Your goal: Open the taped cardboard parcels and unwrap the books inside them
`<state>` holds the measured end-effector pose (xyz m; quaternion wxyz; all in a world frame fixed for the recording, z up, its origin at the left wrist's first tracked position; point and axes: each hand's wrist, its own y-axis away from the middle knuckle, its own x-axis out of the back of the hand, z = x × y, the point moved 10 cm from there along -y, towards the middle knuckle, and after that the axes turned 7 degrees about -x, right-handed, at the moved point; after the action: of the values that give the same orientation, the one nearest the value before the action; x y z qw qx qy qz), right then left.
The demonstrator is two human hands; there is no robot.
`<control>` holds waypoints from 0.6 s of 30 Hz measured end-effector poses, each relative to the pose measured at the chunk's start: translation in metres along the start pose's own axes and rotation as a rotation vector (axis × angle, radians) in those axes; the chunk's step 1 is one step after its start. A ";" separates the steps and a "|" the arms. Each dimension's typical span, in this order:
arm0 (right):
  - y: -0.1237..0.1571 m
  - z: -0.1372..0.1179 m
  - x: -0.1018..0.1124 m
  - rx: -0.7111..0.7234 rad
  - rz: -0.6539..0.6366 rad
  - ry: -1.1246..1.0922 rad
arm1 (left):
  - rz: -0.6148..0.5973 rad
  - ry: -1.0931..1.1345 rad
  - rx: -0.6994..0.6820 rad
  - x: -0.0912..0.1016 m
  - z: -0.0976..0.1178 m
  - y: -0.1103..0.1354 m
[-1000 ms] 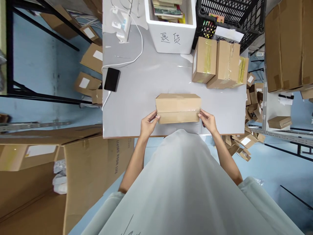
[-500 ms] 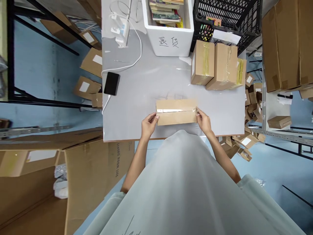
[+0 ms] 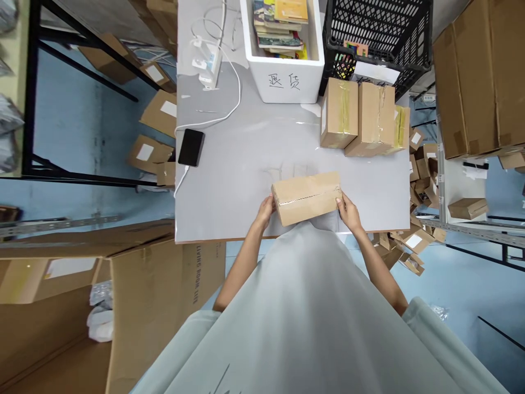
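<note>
A taped brown cardboard box (image 3: 307, 197) is held between both hands near the front edge of the grey table (image 3: 229, 180), tilted with its right end raised. My left hand (image 3: 265, 212) grips its left end, fingers closed against the side. At the right end my right hand (image 3: 349, 210) clasps the box, thumb on the front.
Two taped cardboard boxes (image 3: 361, 116) stand at the table's back right. A white foam bin of books (image 3: 283, 82) and a black crate (image 3: 377, 38) sit behind. A black phone (image 3: 191, 147) on a white cable lies at the left. Large open cartons (image 3: 156, 295) and several small parcels are on the floor.
The box was rolled over on the table, then lifted slightly and tilted, both hands staying on its ends. The view shifted a little to the left.
</note>
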<state>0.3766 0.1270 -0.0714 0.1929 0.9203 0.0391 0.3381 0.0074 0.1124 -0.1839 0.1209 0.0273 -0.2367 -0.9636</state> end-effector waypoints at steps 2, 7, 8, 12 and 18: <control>-0.001 0.008 0.006 -0.025 0.058 0.006 | -0.030 0.094 0.163 -0.015 -0.013 0.005; -0.010 0.031 0.011 -0.077 0.175 -0.141 | -0.001 0.117 0.173 -0.012 0.010 0.022; -0.016 0.033 0.010 -0.082 0.186 -0.183 | 0.010 0.097 0.131 -0.004 0.020 0.026; -0.060 0.023 -0.008 -0.080 0.143 -0.323 | -0.032 0.018 0.026 0.029 0.053 0.047; -0.133 -0.021 -0.062 -0.097 -0.010 -0.400 | -0.069 -0.046 0.068 0.054 0.067 0.086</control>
<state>0.3232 0.2439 -0.1448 0.2423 0.9586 -0.0119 0.1491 -0.0335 0.0554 -0.0843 0.0811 0.0176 -0.2708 -0.9591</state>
